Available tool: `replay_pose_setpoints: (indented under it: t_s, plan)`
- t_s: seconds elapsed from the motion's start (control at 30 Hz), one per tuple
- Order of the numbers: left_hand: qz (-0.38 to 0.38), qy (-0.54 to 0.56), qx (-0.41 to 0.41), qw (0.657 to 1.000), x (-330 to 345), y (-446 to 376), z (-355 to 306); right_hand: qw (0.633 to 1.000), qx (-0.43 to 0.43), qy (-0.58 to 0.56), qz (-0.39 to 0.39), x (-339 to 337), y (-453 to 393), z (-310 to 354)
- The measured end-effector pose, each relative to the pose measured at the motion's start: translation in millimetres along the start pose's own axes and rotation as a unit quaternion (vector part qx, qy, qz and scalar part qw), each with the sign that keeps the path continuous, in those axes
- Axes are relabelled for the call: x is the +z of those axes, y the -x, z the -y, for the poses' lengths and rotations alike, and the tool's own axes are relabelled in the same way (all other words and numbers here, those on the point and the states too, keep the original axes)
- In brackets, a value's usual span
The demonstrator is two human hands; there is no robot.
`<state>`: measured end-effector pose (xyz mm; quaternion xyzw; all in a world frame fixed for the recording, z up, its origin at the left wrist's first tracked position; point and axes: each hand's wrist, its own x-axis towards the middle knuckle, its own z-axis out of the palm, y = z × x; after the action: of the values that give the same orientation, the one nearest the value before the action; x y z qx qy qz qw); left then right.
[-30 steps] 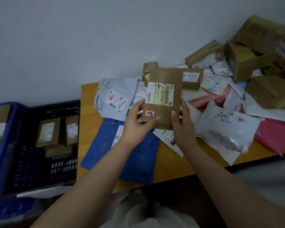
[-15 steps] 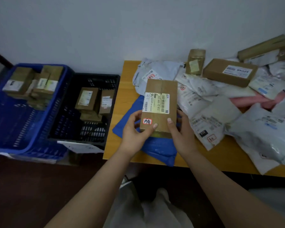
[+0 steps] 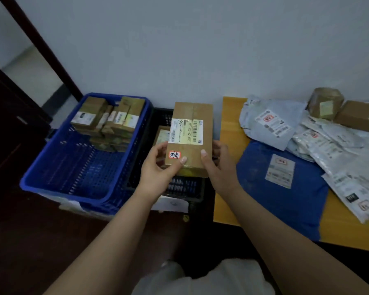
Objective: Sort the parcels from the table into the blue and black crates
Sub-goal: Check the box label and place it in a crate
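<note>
the blue crate [image 3: 58,167] sits at far left with a stack of brown boxes [image 3: 111,122] packed toward its back wall; just beside it the black crate [image 3: 141,150] is mostly hidden behind the cardboard parcel [image 3: 192,137] the person holds up over it. the left hand [image 3: 160,167] grasps the parcel's lower left corner, thumb on the front next to a small red-edged sticker [image 3: 175,155]; the right hand [image 3: 218,160] grasps the lower right edge, thumb on the face, fingers behind. the grip is only on the bottom end, so the tall parcel could tip away or slip if one hand lets go early. it hangs close to the wall shared by the two crates, so a careless drop could land it in the wrong one, or on the rim. it could also come down on the box [image 3: 162,135] already in the black crate and end up leaning. to the right, the yellow table [image 3: 230,116] carries a blue mailer [image 3: 254,171] and grey mailers [image 3: 271,122]

against half a second back, the parcel was over the table's blue mailer; now it is off the table and over the black crate, grip unchanged, and the view has swung left
</note>
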<state>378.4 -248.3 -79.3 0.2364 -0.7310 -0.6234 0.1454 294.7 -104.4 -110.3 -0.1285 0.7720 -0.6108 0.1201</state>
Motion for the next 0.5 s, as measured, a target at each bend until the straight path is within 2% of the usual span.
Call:
replay_pose_setpoints:
  t_s: [0.2,0.5]
  plan:
    - [-0.024,0.023,-0.024,0.999,-75.3,-23.3,18.1,0.999,0.024,0.001,0.035,76.7,-14.7,22.2]
    - [-0.045,0.032,-0.091,0.994,-100.4,-73.3,58.2,0.996,0.065,0.035,0.054,127.8,-64.3,0.0]
